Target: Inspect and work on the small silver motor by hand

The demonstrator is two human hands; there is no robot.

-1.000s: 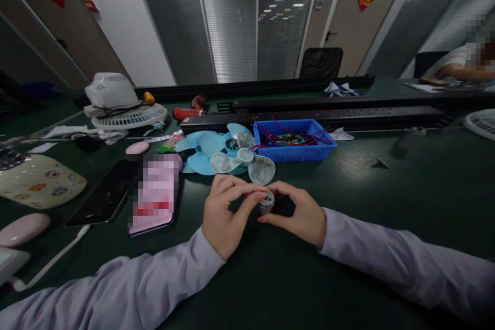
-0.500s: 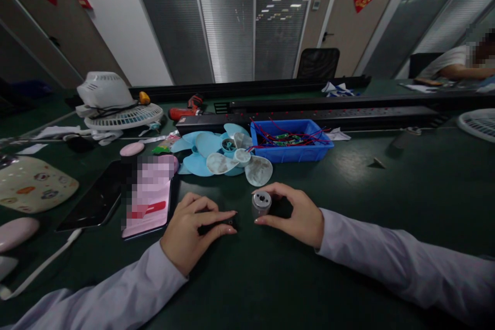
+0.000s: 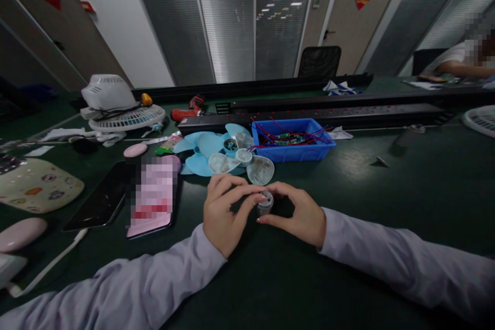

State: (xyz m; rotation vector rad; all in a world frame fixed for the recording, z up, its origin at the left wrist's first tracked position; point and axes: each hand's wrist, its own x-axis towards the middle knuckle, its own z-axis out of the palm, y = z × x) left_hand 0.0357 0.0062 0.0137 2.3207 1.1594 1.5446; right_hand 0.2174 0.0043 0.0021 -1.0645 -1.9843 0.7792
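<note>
My right hand grips a small silver metal cylinder between thumb and fingers. The cylinder stands upright on the dark green table, with dark holes in its round top. Over that top is my left hand, thumb and forefinger pinched together at the rim. Whatever is between the left fingertips is too small and covered to make out. Just beyond both hands lie fan blades, light blue and greyish.
A blue bin of wires and circuit boards stands behind the hands. Two phones and a patterned pouch lie left. Farther back are a white fan, a red drill and long black rails. A person sits far right.
My left hand has moved right and slightly up from the table to the top of the cylinder. My right hand keeps its hold. The view has shifted slightly.
</note>
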